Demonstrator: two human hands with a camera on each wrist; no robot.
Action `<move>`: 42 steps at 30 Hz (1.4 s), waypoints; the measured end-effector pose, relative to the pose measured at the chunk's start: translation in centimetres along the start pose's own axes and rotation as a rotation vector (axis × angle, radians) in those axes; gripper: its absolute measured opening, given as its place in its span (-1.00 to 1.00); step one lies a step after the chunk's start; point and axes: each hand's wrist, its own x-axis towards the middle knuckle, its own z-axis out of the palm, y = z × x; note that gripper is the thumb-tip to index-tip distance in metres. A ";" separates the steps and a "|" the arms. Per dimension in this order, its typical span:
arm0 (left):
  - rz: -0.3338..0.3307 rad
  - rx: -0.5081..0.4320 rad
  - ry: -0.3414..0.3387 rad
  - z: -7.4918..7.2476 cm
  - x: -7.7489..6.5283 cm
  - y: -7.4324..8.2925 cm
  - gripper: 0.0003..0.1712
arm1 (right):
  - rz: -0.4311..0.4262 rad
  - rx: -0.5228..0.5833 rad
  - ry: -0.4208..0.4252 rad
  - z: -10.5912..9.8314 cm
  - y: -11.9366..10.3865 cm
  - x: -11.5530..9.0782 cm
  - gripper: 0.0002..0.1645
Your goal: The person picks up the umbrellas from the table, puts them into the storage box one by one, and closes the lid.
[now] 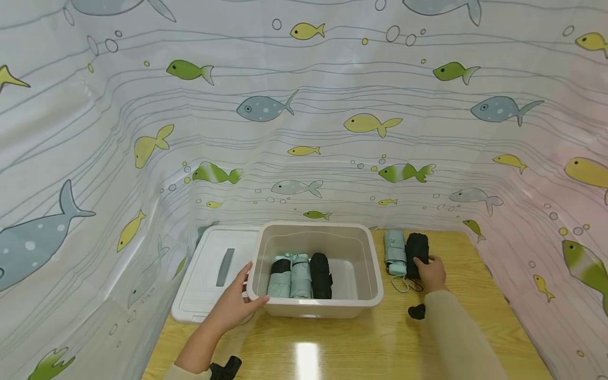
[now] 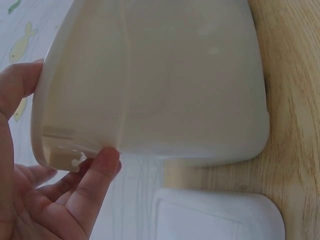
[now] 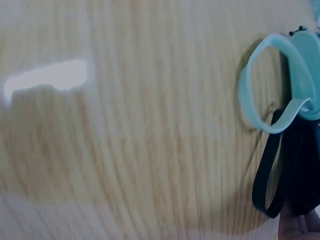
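Observation:
A light beige plastic storage box (image 1: 353, 311) stands open on the wooden table. Inside it, two mint-green folding umbrellas (image 1: 279, 285) (image 1: 301, 279) and a black folding umbrella (image 1: 321, 277) lie side by side. My left hand (image 1: 234, 303) grips the box's left front corner; in the left wrist view its fingers and thumb reach around the rim. To the right of the box, my right hand (image 1: 433, 272) holds another black folding umbrella (image 1: 418, 247). Beside that one lies a mint-green folding umbrella (image 1: 395, 248) with a wrist loop (image 3: 246, 95). The right wrist view shows only some fingertips (image 3: 295, 227).
A white lid (image 1: 199, 274) with a grey handle lies left of the box, partly behind it. The wooden table (image 1: 361, 348) runs along the front. A fish-patterned curtain (image 1: 304, 132) encloses the back and sides.

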 end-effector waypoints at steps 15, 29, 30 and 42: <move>0.003 0.009 0.000 -0.2 -0.1 0.1 0.23 | 0.057 0.022 -0.117 -1.2 -0.1 -0.1 0.00; 0.002 -0.011 -0.008 -0.2 -0.3 0.1 0.24 | 0.051 -0.076 -0.217 -2.2 0.3 -1.5 0.07; 0.002 -0.013 -0.008 -0.2 -0.3 0.1 0.24 | 0.050 -0.077 -0.223 -2.3 0.2 -1.6 0.08; 0.001 -0.028 -0.015 -0.1 -0.3 0.2 0.24 | 0.060 -0.014 -0.330 -3.3 0.6 -1.9 0.12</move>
